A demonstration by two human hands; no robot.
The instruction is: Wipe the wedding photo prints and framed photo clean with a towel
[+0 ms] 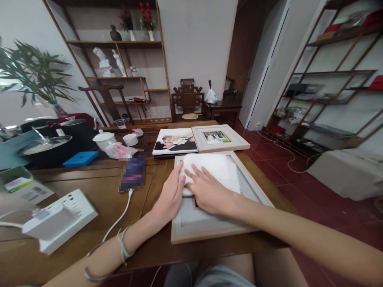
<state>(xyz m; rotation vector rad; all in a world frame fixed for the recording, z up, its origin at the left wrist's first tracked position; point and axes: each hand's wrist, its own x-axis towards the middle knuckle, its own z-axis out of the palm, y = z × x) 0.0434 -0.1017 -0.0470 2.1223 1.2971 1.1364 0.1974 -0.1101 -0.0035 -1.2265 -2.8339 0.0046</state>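
A large light wooden picture frame (254, 187) lies flat on the wooden table (98, 191) in front of me. A folded white cloth (218, 169) rests on its glass. My right hand (209, 191) lies flat on the cloth's near edge, fingers stretched out and pressing down. My left hand (170, 195) rests on the frame's left edge, its thumb and fingers touching the side of the cloth; whether it grips the cloth I cannot make out.
Beyond the frame lie a smaller framed photo (217, 136) and an unframed print (175, 141). A phone (132, 173) on a white cable, a white power strip (60, 219), a teapot (104, 139), cups and dark pans (48, 145) crowd the left. Shelves line both walls.
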